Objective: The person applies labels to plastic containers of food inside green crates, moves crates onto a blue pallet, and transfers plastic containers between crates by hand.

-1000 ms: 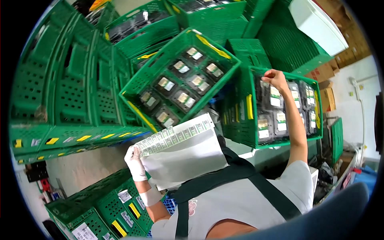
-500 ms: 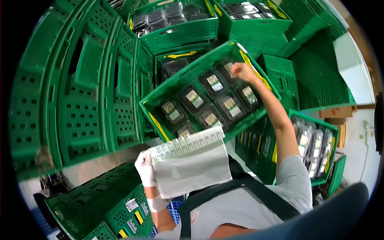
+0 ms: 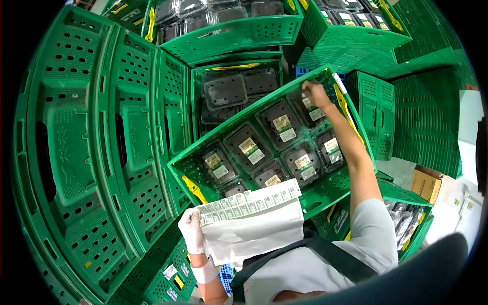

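Green plastic crates pretty much wall this place in, and the stacked crates left of the middle crate have ribbed frames, slot holes and raised lettering moulded into the sides. Behind the middle crate there's another crate of glossy black trays, and off to its right sits a brown cardboard box. Inside the middle crate are two slanting rows of squarish packs, clear shiny plastic over dark insides with little round holes. Label-wise, each sticker runs cream up top, then a green band, then white; the print's too tiny for me to make out. Left hand, in a thin white glove, has thumb and fingers pinched on the edge of a label sheet, floppy white backing with rows of small green-and-white stickers, overlapping the near side of the middle crate. Bare right hand is over the pack in its far right corner, fingers bent and close together, but I can't tell whether they're gripping anything.
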### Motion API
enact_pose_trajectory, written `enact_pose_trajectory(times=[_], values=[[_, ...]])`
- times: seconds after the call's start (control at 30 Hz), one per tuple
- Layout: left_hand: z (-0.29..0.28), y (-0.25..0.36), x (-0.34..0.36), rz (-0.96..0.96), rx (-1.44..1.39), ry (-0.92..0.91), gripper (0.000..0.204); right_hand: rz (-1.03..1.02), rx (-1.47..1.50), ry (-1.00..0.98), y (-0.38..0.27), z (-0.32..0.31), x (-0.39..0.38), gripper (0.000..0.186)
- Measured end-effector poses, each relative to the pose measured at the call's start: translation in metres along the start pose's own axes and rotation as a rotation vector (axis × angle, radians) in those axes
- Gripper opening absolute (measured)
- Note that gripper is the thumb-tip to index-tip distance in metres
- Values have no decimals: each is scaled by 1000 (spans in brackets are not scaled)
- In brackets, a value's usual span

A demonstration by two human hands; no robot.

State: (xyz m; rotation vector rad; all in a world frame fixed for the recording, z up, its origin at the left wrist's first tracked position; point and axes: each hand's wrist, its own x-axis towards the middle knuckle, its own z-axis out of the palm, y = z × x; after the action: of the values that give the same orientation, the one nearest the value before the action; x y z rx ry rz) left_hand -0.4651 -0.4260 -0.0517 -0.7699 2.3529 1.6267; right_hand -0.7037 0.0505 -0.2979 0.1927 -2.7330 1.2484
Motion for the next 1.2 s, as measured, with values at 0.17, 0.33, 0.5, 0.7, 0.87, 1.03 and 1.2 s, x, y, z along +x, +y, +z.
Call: enact_pose_trajectory(times=[0.17,0.33,0.5,0.7,0.87,1.03,1.2], values=[[15,15,8,-51,-58,-4,15,424,157,-75,-34,-19,-14,16],[35,47,21,-16,-64,-74,11,406,-154,135,33,-7,-16,27],[43,57,19,28,-3,-24,10,265,-102,118,-96,-15,-6,14],[48,51,10,135,-26,-46,17,166,610,-820,-285,-45,-48,46],[42,43,3,385,159,-79,12,153,308,-907,-323,-45,-80,40],[38,48,-17,14,-468,-235,17,131,176,-904,-355,-48,-96,30],[26,29,-25,130,-416,-181,20,-32,308,-925,-365,-41,-93,31]])
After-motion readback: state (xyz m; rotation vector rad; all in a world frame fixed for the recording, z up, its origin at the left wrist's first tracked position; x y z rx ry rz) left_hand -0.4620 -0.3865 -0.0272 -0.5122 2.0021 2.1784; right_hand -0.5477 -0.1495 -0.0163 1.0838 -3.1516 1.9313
